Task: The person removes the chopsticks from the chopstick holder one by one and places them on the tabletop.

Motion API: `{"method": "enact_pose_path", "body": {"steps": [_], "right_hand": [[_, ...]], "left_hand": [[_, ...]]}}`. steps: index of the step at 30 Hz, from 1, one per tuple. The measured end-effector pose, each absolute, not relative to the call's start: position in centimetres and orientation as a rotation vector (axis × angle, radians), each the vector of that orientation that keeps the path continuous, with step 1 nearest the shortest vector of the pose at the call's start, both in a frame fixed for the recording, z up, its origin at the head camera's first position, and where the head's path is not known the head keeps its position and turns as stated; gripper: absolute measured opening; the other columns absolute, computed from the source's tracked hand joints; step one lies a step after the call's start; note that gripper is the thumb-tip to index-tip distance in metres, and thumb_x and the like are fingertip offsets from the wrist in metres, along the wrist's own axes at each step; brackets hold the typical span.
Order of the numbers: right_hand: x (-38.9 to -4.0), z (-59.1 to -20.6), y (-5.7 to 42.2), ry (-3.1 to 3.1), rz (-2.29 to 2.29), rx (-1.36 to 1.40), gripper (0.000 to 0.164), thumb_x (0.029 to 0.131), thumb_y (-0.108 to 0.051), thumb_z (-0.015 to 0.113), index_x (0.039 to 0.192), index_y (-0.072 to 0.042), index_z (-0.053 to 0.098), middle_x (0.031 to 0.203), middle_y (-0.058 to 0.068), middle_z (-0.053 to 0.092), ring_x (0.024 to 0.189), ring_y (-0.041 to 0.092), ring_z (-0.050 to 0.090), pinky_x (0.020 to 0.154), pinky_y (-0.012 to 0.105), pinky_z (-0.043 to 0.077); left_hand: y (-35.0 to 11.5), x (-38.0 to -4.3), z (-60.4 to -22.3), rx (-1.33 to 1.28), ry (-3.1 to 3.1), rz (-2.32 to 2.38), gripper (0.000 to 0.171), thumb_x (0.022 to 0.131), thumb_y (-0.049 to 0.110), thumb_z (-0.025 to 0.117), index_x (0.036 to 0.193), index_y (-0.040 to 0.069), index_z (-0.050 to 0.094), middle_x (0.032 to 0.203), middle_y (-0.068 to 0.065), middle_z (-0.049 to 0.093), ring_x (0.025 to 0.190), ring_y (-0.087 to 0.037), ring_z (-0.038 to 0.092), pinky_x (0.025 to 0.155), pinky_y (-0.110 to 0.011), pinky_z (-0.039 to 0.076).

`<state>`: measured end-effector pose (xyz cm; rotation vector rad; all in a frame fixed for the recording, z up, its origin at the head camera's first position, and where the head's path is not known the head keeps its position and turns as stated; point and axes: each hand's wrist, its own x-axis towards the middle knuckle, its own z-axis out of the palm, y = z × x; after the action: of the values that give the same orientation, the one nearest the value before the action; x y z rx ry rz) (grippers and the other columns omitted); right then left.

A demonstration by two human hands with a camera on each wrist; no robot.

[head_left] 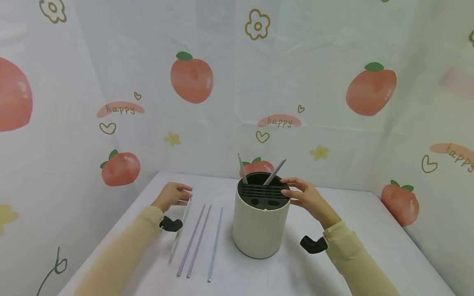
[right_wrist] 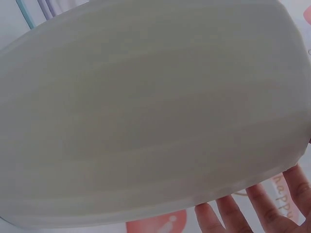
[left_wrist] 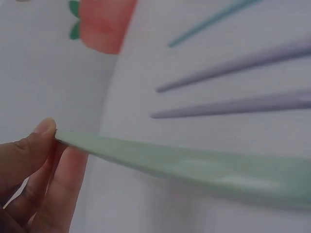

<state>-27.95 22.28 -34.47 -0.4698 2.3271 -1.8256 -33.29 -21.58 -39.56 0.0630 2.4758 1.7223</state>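
Note:
Pinched near its thin tip by my left hand (head_left: 174, 196) is a pale green chopstick (left_wrist: 194, 167), slanting with its thick end toward me. To its right lie two purple chopsticks (head_left: 191, 240) and a blue chopstick (head_left: 215, 244), roughly parallel. A cream ribbed utensil holder (head_left: 259, 230) with a black slotted top (head_left: 264, 191) stands upright. Two chopsticks (head_left: 275, 172) lean apart in its rear compartment. My right hand (head_left: 305, 197) touches the holder's right rim; in the right wrist view straight fingers (right_wrist: 260, 201) rest along its side.
White cloth covers the table (head_left: 333, 263). Behind and beside it hangs a white curtain (head_left: 222, 135) printed with peaches, flowers and words. A black wrist camera (head_left: 171, 224) sits under the left wrist, and another wrist camera (head_left: 313, 244) under the right.

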Motion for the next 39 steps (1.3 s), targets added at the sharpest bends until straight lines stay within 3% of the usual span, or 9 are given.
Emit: {"method": "enact_pose_path", "body": {"steps": [12,19,30,39], "right_hand": [[-27.9,-34.5,22.2,2.322,-1.835,-0.461,0.049,0.094,-0.017,0.064,0.135,0.002,0.046,0.139,0.022,0.042,0.101,0.005,0.061,0.094,0.031,0.051],[-28.0,-34.7,22.3,2.343,-1.824,-0.449,0.048,0.092,-0.021,0.066,0.133,-0.002,0.049,0.138,0.018,0.045,0.103,0.006,0.06,0.095,0.034,0.051],[-28.1,-34.7,22.2,2.334,-1.834,-0.454,0.046,0.092,-0.021,0.066,0.132,-0.005,0.05,0.137,0.016,0.046,0.102,0.006,0.061,0.095,0.033,0.051],[-28.0,-34.5,22.3,2.32,-1.843,-0.464,0.049,0.093,-0.018,0.065,0.134,0.001,0.047,0.137,0.02,0.045,0.101,0.006,0.061,0.094,0.031,0.051]], "left_hand": [[-20.9,-32.4,-44.4,-0.03,2.51,1.558,0.031,0.084,-0.006,0.068,0.112,-0.016,0.061,0.084,-0.014,0.071,0.07,-0.012,0.065,0.06,-0.027,0.059],[-20.5,-32.4,-45.6,-0.108,2.543,1.532,0.028,0.08,-0.005,0.072,0.106,-0.012,0.066,0.082,-0.009,0.067,0.058,-0.008,0.06,0.056,-0.022,0.057],[-19.9,-32.3,-45.5,-0.159,2.574,1.492,0.026,0.076,-0.005,0.076,0.1,-0.009,0.067,0.073,-0.008,0.066,0.052,-0.008,0.058,0.052,-0.019,0.055],[-19.7,-32.2,-45.4,-0.156,2.613,1.454,0.024,0.075,-0.004,0.077,0.097,-0.007,0.067,0.073,-0.008,0.065,0.053,-0.009,0.058,0.052,-0.018,0.055]]}}
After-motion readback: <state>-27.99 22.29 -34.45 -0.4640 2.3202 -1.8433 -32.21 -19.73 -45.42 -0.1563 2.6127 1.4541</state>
